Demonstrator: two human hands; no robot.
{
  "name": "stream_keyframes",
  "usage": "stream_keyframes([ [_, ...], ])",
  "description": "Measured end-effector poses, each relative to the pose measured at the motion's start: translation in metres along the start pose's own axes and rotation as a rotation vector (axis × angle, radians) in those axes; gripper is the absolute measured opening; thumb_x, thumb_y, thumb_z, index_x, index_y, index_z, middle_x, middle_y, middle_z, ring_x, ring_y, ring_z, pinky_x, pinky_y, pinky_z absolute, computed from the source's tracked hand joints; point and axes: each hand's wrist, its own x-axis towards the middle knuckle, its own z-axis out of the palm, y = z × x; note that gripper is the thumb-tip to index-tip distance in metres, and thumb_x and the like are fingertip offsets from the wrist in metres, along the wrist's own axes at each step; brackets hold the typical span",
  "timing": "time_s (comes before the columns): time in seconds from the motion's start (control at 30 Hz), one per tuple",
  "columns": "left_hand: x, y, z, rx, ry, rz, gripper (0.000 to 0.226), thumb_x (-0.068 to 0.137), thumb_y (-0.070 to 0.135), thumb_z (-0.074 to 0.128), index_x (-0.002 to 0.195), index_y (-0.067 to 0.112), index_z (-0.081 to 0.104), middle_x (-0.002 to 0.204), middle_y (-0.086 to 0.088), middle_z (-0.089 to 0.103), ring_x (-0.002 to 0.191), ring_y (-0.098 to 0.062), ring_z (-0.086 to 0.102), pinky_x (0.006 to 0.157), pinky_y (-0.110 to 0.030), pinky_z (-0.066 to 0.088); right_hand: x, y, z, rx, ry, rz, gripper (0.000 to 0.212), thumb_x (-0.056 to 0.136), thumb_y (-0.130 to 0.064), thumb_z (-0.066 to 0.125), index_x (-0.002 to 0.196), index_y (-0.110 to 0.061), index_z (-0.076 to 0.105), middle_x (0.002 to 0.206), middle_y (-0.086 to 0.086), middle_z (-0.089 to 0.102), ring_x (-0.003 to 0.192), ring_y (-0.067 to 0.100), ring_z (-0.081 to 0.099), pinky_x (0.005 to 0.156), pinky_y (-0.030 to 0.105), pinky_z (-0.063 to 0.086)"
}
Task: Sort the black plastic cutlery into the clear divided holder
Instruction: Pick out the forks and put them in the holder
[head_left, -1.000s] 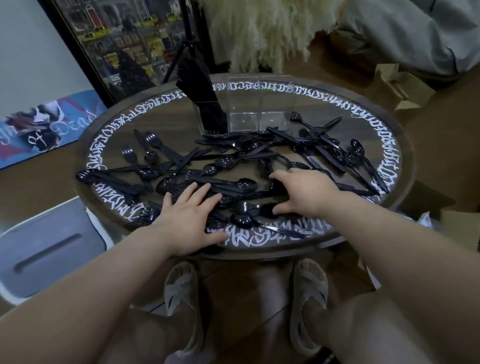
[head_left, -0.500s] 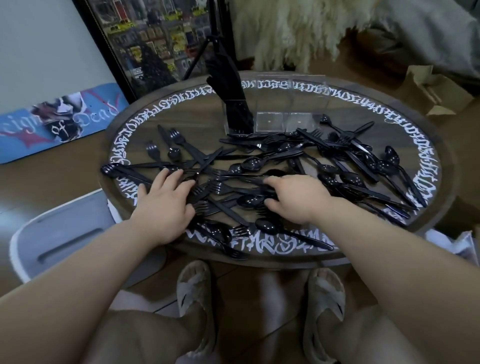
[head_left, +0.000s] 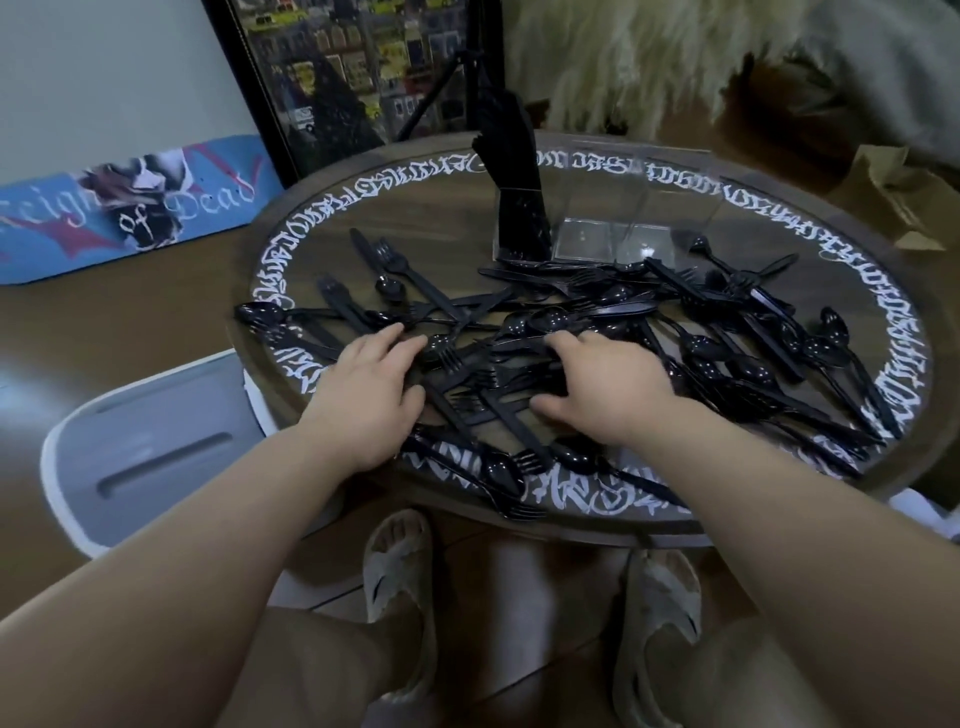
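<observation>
We see both hands palm-down on the loose heap of black cutlery (head_left: 613, 317) spread over the round bench (head_left: 447, 218). The left hand (head_left: 366, 397) lies flat with straight, slightly spread fingers, fingertips resting on fork and spoon handles; it grips nothing. The right hand (head_left: 602, 387) also rests on the heap, fingers bent a little over the pieces and thumb out to the side; we cannot tell whether it has pinched any piece. Between the two hands lie crossed forks (head_left: 485, 382), tines toward the left hand. Just nearer the person than the hands, spoons (head_left: 498, 470) and another fork sit at the bench's near rim, over the white lettering. To the right of the right hand, a dense run of spoons and knives (head_left: 769, 358) extends toward the far right rim. Beyond the left hand, a few forks and a knife (head_left: 410, 278) lie apart from the main heap. Well beyond both hands stands the clear divided holder (head_left: 613, 228), upright; its left compartment is packed with upright black pieces (head_left: 514, 182), and the other compartments look see-through. Below the bench, left of the left forearm, is a grey and white stool (head_left: 150, 447); the person's sandalled feet (head_left: 400, 582) are on the floor.
</observation>
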Motion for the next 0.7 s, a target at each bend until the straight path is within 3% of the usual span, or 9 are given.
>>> stream_keyframes([
  [0.1, -0.002, -0.018, -0.009, 0.043, 0.073, -0.082, 0.055, 0.090, 0.022, 0.047, 0.144, 0.026, 0.037, 0.155, 0.000, 0.026, 0.143, -0.023, 0.015, 0.114, -0.047, 0.024, 0.002, 0.000, -0.005, 0.024, 0.078, 0.042, 0.062, 0.089, -0.053, 0.052, 0.142, -0.026, 0.032, 0.125, 0.004, 0.053, 0.103, 0.030, 0.059, 0.073, 0.036, 0.050],
  [0.2, -0.005, -0.031, -0.015, 0.045, 0.095, -0.149, 0.054, 0.089, 0.018, 0.048, 0.141, 0.027, 0.042, 0.153, 0.001, 0.029, 0.142, -0.023, 0.015, 0.114, -0.046, 0.025, -0.002, -0.019, -0.013, 0.096, 0.154, -0.065, 0.062, 0.088, -0.059, 0.048, 0.141, -0.030, 0.032, 0.124, 0.000, 0.054, 0.102, 0.028, 0.060, 0.074, 0.036, 0.052],
  [0.33, -0.009, -0.037, -0.016, 0.036, 0.048, -0.159, 0.053, 0.089, 0.017, 0.046, 0.140, 0.033, 0.041, 0.153, 0.003, 0.028, 0.141, -0.023, 0.016, 0.113, -0.048, 0.025, -0.002, -0.052, -0.010, 0.045, 0.016, -0.241, 0.076, 0.080, -0.070, 0.052, 0.143, -0.034, 0.029, 0.126, 0.000, 0.049, 0.103, 0.026, 0.059, 0.075, 0.036, 0.051],
  [0.57, -0.009, -0.032, -0.009, 0.043, -0.073, -0.069, 0.061, 0.090, 0.020, 0.043, 0.147, 0.034, 0.029, 0.157, 0.006, 0.020, 0.144, -0.020, 0.013, 0.115, -0.049, 0.022, 0.008, -0.037, -0.009, 0.045, 0.000, -0.098, 0.063, 0.089, -0.067, 0.039, 0.141, -0.030, 0.038, 0.127, 0.003, 0.051, 0.107, 0.028, 0.058, 0.077, 0.037, 0.048],
  [0.7, -0.004, -0.021, -0.010, -0.109, -0.059, -0.015, 0.061, 0.091, 0.011, 0.041, 0.148, 0.029, 0.030, 0.158, 0.005, 0.017, 0.144, -0.019, 0.014, 0.117, -0.037, 0.020, 0.010, -0.029, -0.016, 0.216, 0.110, -0.015, 0.046, 0.100, -0.046, 0.029, 0.134, -0.022, 0.047, 0.122, 0.004, 0.055, 0.106, 0.029, 0.057, 0.083, 0.038, 0.047],
])
